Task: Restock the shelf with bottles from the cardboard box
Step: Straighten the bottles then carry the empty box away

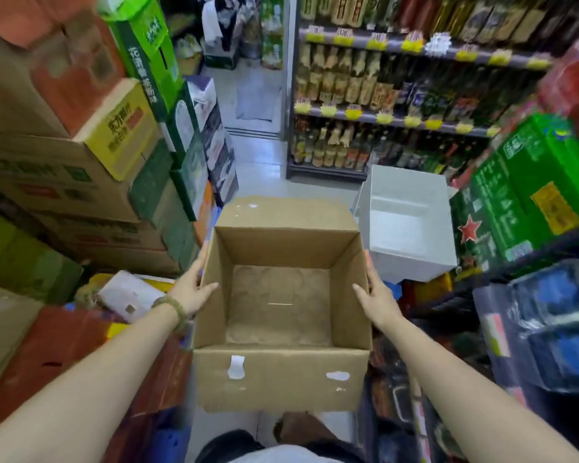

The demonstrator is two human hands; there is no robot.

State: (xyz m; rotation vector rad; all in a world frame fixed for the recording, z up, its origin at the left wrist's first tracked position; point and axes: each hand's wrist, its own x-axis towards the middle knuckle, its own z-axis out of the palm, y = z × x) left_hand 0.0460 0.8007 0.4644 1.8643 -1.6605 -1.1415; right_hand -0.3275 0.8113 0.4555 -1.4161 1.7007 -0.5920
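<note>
1. We see a plain brown box [281, 375] with white tape scraps on its flaps and faint ring marks on its floor.
2. We see a white box [408, 225] beside it.
3. We see a green carton [528, 192] with a yellow label and a red star.
4. We see yellow tags along the grey shelf [395, 120] edges.
5. We see a pale green bead bracelet [174, 310].
6. We see a yellow carton [124, 128] with red print.

I see a narrow strip of bare floor [258, 152] ahead; stacked cartons [81, 182] crowd the left, a white box [411, 228] and green crates [528, 188] block the right.
</note>
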